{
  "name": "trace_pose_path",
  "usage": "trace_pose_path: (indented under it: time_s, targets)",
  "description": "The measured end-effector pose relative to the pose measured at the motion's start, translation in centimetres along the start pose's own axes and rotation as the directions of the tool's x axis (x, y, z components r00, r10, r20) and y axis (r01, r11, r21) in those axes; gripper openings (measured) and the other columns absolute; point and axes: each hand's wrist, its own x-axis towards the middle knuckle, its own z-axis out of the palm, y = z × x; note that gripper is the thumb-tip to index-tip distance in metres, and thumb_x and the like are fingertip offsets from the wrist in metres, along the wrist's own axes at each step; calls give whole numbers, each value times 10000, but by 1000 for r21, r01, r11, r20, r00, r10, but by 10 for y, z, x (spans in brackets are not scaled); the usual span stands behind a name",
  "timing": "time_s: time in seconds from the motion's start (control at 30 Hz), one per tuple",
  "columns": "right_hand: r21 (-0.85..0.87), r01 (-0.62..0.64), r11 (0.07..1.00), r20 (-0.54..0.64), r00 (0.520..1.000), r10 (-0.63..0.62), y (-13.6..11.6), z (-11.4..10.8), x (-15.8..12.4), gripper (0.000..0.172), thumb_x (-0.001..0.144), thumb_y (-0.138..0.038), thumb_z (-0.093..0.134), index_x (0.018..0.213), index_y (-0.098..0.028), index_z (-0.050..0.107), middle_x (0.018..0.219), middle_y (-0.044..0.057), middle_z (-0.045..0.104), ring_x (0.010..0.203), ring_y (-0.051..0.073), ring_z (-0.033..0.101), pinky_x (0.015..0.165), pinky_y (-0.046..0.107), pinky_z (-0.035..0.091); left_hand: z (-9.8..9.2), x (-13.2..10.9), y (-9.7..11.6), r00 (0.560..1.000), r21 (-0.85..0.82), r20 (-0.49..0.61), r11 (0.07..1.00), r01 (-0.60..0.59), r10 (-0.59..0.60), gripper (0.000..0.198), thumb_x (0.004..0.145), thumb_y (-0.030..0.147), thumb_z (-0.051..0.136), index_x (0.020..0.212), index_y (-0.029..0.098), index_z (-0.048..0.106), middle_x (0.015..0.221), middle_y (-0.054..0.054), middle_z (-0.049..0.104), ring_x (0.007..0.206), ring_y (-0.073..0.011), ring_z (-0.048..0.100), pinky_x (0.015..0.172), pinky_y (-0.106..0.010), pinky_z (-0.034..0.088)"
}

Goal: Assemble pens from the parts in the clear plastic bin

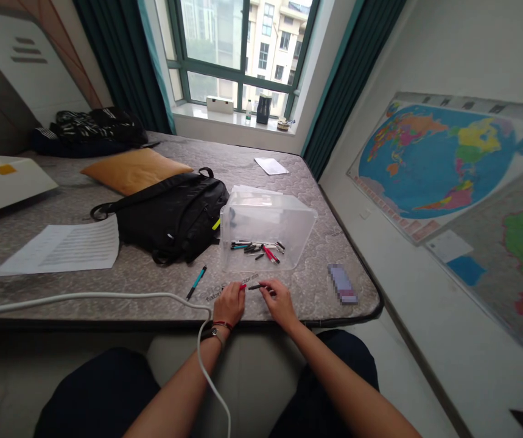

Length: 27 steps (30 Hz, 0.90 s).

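My left hand (230,304) is closed around a small red object (243,286). Most of it is hidden by the fingers, so I cannot tell whether it is a cap or a whole pen. Between the fingertips of my right hand (279,299) is a slim black pen (255,286), its tip pointing left toward the red piece with a small gap between. Just beyond both hands, a clear plastic bin (307,222) lies with its opening toward me, and several pens (252,247) in black, blue, white and red are scattered inside. Left of my hands a blue-and-black pen (196,283) rests on the mattress.
A white cable (106,295) runs along the mattress (142,283) edge and across my left forearm. A black backpack (174,213) sits left of the bin, near a printed sheet (69,246) and an orange cushion (137,167). A blurred phone-like object (342,284) lies at right.
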Motion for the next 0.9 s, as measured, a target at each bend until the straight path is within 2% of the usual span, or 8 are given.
trace_pose_path:
  time_s: [0.2, 0.4, 0.57, 0.7, 0.8, 0.9]
  targets:
    - [-2, 63, 998, -22, 998, -63, -17, 1, 9, 201, 898, -208, 551, 1020, -222, 710, 944, 45, 652, 768, 144, 617, 662, 247, 525, 1, 0, 0, 1000, 20, -21, 1000, -17, 17, 255, 1000, 280, 347, 1004, 213, 593, 956, -57, 657, 932, -205, 585, 776, -291, 428]
    - [-88, 116, 989, 49, 993, -112, -21, 3, 14, 247, 887, -155, 558, 1047, -244, 723, 960, 45, 655, 793, 151, 623, 748, 275, 524, 1, 0, 0, 999, 22, -21, 999, -23, 23, 235, 988, 266, 366, 991, 220, 597, 944, -56, 649, 927, -203, 578, 768, -288, 426]
    - [-76, 97, 992, 34, 995, -95, -19, 4, 15, 230, 894, -181, 545, 1045, -232, 712, 964, 44, 658, 796, 151, 625, 709, 260, 522, 1, 0, -2, 1000, 0, -20, 1000, -20, 20, 260, 1000, 285, 347, 1016, 215, 597, 953, -59, 649, 936, -205, 578, 778, -290, 434]
    - [-86, -6, 996, -80, 997, -1, 1, -2, 17, 193, 899, -240, 540, 1016, -199, 687, 953, 54, 661, 760, 159, 622, 652, 260, 516, 2, -2, -5, 999, -64, -19, 997, -33, 32, 305, 1015, 318, 320, 1143, 215, 577, 1011, -64, 648, 973, -200, 588, 813, -290, 446]
    - [-209, -43, 977, -97, 995, 23, 31, -9, 11, 187, 889, -227, 528, 987, -183, 681, 938, 67, 656, 789, 182, 616, 739, 307, 519, 2, -3, -6, 1000, -83, 0, 996, -30, 30, 339, 1019, 336, 312, 1239, 225, 545, 1065, -67, 637, 975, -200, 597, 790, -287, 454]
    - [-368, -57, 928, -105, 994, 19, 60, -12, -1, 183, 879, -207, 523, 963, -183, 683, 939, 82, 637, 896, 219, 605, 852, 353, 493, 3, -4, -7, 1000, -82, 11, 996, -21, 22, 357, 1018, 345, 316, 1282, 238, 530, 1109, -70, 628, 958, -200, 608, 749, -283, 455]
